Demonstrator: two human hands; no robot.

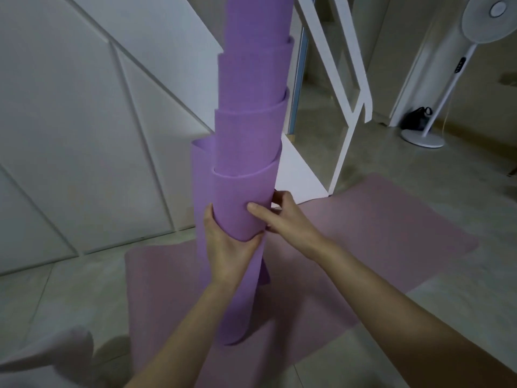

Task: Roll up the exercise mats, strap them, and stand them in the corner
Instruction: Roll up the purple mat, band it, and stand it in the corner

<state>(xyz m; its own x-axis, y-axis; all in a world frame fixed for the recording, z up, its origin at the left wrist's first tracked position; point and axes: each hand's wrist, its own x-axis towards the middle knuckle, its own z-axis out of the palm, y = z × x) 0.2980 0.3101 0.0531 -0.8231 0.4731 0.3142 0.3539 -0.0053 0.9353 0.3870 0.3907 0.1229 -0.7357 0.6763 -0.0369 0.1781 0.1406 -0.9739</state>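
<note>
The purple mat (246,135) is rolled and stands upright, its lower end on the pink mat (363,233). The roll is not flush. Its inner turns have telescoped upward in stepped tiers, and the top runs out of frame. One loose outer layer stands free along the left side of the roll.

Left hand (229,247): it grips the roll at the lower edge of the outermost front wrap. The fingers curl round the left side and the thumb lies under that edge.

Right hand (282,217): it grips the same section from the right. The thumb presses flat on the front face and the fingers (279,198) curl round the right side. A small dark item shows just above these fingers. It may be a strap, but too little of it is visible to confirm this.

The pink mat lies unrolled and flat on the floor (475,289), running from lower left to right behind the roll.

Surroundings: a white panelled wall (70,121) stands at left and a white frame (344,79) behind the roll. A white pedestal fan (486,21) stands at far right, with a black bag (416,119) on the floor beside its base.
</note>
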